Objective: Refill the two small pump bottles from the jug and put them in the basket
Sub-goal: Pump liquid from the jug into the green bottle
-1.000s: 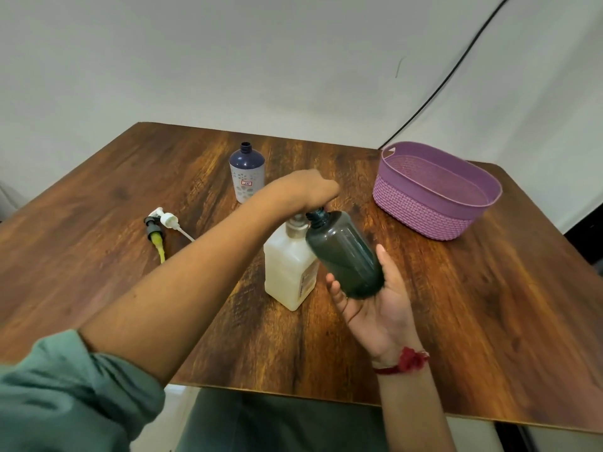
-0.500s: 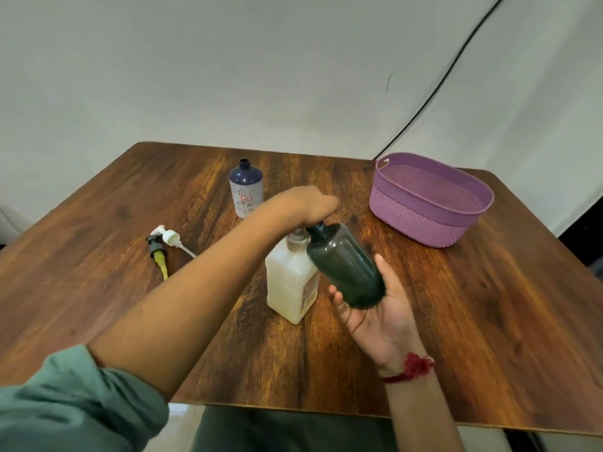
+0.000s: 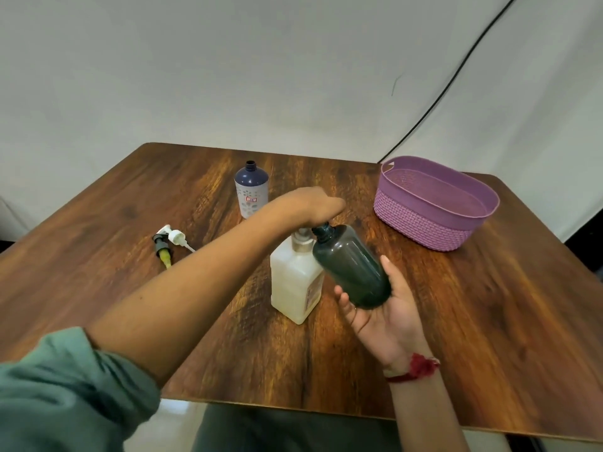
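Wooden table (image 3: 489, 305) before grey backdrop, basket (image 3: 434, 207) now nearer its far right corner, my left hand (image 3: 313, 203) still pressing the jug (image 3: 295, 282) pump mid-table, right hand (image 3: 385, 308) cupping tilted dark bottle (image 3: 352, 265), purple bottle (image 3: 251, 189) uncapped behind.

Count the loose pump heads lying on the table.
2. The black pump head and the white pump head lie together on the table's left side. None seem hidden.

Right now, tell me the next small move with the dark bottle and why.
Probably press the jug's pump. The left hand sits on top of the white jug, and the right hand cradles the dark bottle tilted, its open neck against the pump. The basket holds no bottle yet.
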